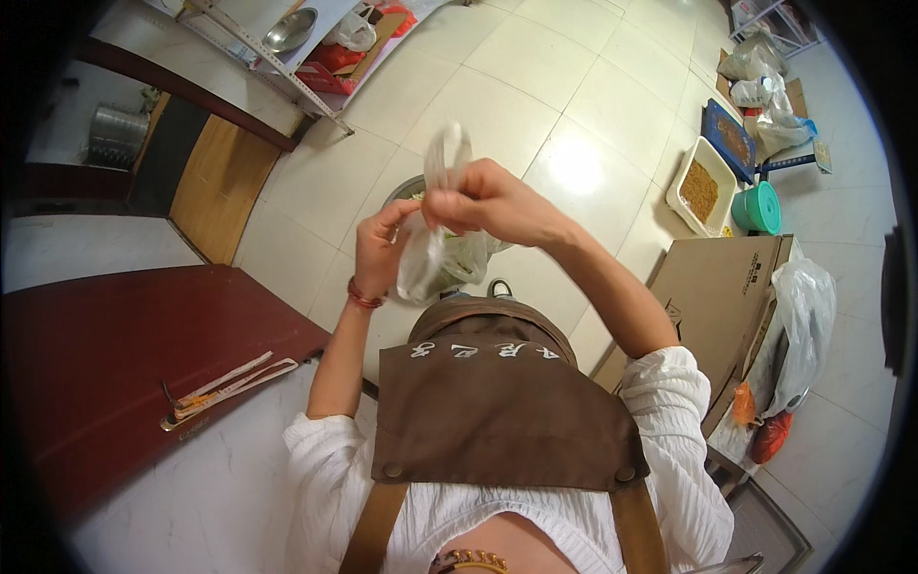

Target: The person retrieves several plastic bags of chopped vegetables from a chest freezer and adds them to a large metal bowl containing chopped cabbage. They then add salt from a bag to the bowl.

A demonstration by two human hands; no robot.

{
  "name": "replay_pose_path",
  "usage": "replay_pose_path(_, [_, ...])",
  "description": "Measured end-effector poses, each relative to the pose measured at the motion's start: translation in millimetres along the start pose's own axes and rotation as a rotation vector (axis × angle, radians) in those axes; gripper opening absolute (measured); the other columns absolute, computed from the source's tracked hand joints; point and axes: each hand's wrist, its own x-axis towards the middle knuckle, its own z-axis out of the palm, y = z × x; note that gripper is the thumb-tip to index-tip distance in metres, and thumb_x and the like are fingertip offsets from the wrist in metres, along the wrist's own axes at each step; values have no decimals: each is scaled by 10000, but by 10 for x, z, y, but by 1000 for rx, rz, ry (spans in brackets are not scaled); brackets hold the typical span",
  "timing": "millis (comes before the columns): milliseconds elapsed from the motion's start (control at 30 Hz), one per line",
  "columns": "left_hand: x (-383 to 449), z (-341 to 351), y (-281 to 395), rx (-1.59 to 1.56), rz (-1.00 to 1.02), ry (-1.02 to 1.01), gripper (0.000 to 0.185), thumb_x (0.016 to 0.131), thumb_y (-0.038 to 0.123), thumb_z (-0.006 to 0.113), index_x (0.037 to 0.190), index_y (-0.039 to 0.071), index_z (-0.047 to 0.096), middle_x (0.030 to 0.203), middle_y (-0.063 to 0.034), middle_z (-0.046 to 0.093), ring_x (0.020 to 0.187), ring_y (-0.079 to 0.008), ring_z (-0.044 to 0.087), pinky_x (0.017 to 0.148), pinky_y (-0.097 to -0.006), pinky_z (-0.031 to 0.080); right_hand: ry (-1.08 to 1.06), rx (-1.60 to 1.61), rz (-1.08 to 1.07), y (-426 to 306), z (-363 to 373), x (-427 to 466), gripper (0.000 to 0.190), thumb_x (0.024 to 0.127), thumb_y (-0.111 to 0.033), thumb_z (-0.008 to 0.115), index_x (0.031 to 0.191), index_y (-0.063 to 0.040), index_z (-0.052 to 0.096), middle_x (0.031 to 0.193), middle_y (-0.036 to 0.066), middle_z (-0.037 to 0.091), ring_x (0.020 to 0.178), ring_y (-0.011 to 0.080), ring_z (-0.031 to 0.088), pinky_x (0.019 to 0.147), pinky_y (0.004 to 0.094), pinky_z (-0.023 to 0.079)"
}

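Note:
A clear plastic bag [466, 260] with pale green vegetable matter in it hangs below my two hands, in front of my brown apron. My right hand [484, 201] pinches the gathered neck of the bag, and its blurred handles stick up above the fingers. Close beside it, my left hand [384, 240] grips the bag's plastic with thumb and forefinger. Behind the hands shows part of a round metal basin [404, 188] with pale pieces in it; the rest of it is hidden.
A dark red door [129, 359] stands at the left, below a doorway. A metal shelf [265, 68] is at the upper left. To the right are a white tub [678, 190] of brown crumbly stuff, a teal bucket [758, 208], a large cardboard box [724, 287] and hanging plastic bags [807, 316].

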Motion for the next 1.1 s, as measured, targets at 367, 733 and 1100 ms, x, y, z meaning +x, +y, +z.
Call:
replay_pose_path(367, [290, 32, 194, -657, -282, -122, 459, 949, 394, 339, 1185, 24, 472, 1211, -65, 509, 1097, -182, 492, 942, -328, 376, 675, -1230, -778, 264, -75, -47, 187, 704, -160, 580, 870, -74, 574, 764, 48, 474, 656, 183, 546, 518, 289, 466])
replay_pose_path(733, [750, 524, 976, -1111, -51, -38, 107, 927, 118, 440, 840, 71, 481, 551, 38, 253, 532, -84, 281, 655, -244, 367, 726, -419, -626, -80, -254, -609, 97, 674, -8, 617, 759, -52, 601, 939, 93, 542, 832, 273, 542, 698, 358, 450])
replay_pose_path(1100, [279, 11, -563, -898, -380, 527, 134, 924, 158, 445, 934, 48, 520, 521, 51, 248, 451, -80, 223, 470, -225, 269, 657, -18, -53, 917, -309, -2202, 371, 956, -280, 396, 706, -19, 482, 653, 40, 463, 597, 131, 464, 556, 265, 390])
